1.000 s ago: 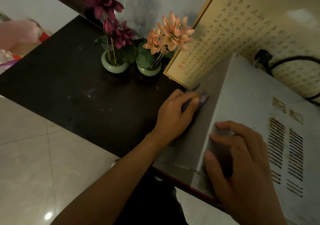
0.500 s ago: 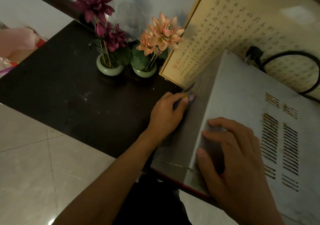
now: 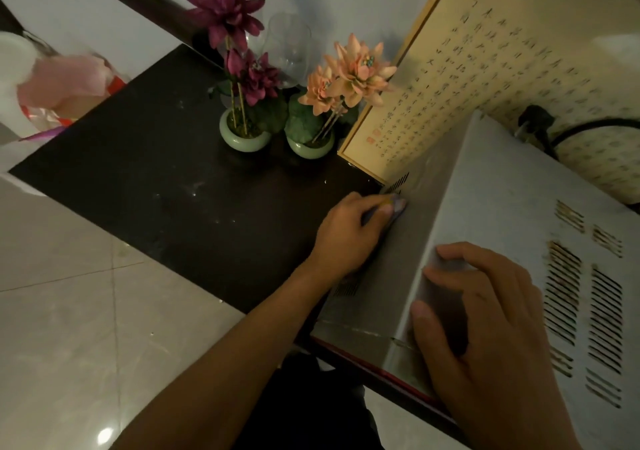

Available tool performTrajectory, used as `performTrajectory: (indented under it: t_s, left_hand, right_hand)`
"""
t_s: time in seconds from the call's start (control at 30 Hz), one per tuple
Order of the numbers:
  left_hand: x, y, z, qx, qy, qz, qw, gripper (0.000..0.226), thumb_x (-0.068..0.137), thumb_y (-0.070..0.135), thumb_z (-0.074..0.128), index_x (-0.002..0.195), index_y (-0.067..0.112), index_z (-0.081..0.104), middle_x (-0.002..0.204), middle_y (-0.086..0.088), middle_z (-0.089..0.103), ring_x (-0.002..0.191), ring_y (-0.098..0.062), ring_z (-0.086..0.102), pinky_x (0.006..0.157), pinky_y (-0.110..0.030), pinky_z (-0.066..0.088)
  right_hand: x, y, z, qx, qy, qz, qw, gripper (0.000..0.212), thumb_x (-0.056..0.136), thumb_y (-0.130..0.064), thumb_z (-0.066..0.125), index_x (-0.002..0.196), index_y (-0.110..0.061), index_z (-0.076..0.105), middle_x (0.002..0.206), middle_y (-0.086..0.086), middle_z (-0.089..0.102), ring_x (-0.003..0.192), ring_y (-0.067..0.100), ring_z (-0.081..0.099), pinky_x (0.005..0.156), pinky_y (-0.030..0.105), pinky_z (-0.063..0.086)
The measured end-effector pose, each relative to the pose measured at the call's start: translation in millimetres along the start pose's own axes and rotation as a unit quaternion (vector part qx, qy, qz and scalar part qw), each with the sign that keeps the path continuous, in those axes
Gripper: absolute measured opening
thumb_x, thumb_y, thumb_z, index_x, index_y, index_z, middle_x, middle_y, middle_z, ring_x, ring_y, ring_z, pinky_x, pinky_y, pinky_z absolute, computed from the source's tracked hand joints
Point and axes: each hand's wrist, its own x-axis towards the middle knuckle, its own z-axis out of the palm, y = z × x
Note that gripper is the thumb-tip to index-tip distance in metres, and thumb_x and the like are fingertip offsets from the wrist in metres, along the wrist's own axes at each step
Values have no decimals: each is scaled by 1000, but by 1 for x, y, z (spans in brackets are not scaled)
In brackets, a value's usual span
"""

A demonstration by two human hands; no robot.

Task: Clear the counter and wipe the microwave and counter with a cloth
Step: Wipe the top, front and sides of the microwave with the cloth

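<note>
A white microwave (image 3: 512,207) with rusty vent slots stands on the dark counter (image 3: 145,172) at the right. My left hand (image 3: 349,235) grips a small purplish cloth (image 3: 398,204) and presses it against the microwave's left side wall, near the rear vent slots. Most of the cloth is hidden under my fingers. My right hand (image 3: 485,325) rests on the microwave's top front-left corner, its fingers bent over the edge and the thumb on the side.
Two green pots with artificial flowers, purple (image 3: 244,138) and orange (image 3: 311,145), stand at the counter's back. A clear glass (image 3: 289,51) is behind them. A framed calligraphy sheet (image 3: 485,69) leans on the wall. A black cord (image 3: 571,131) runs behind the microwave. Pink bags (image 3: 59,82) lie far left.
My left hand with the cloth has slid a little along the microwave's side, staying close to the rear vents. My right hand has stayed on the top corner.
</note>
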Motion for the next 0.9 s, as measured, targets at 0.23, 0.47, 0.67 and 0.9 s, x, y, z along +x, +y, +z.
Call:
performTrajectory:
  t_s: [0.23,0.47,0.67,0.9]
  left_hand:
    - [9,29,7,-52,47,129,989,32,104,27,53,134,24,66,105,-7,63,92,-17,58,82,-42,52]
    - [36,7,13,27,4,19,999,31,104,38,47,127,34,68,97,2,57,89,-12,55,78,-38,50]
    - [51,49,16,-67,82,179,978,33,102,17,58,134,15,65,94,-4,56,86,-19,56,75,-38,50]
    - [83,13,25,50,6,9,999,28,106,38,49,123,34,71,96,6,61,92,-15,59,76,-33,47]
  right_hand:
    - [0,0,0,-1,3,0,1000,36,84,-45,56,111,-21,56,132,2,52,117,19,47,92,38,36]
    - [1,0,-1,-2,6,-5,1000,34,85,-43,56,108,-18,59,130,4,55,116,20,49,94,34,33]
    - [2,1,0,-7,0,-7,1000,35,84,-44,55,110,-21,56,131,4,54,115,23,51,94,37,35]
    - [2,1,-1,5,2,-5,1000,34,84,-46,54,110,-25,54,131,-1,53,115,21,52,93,36,34]
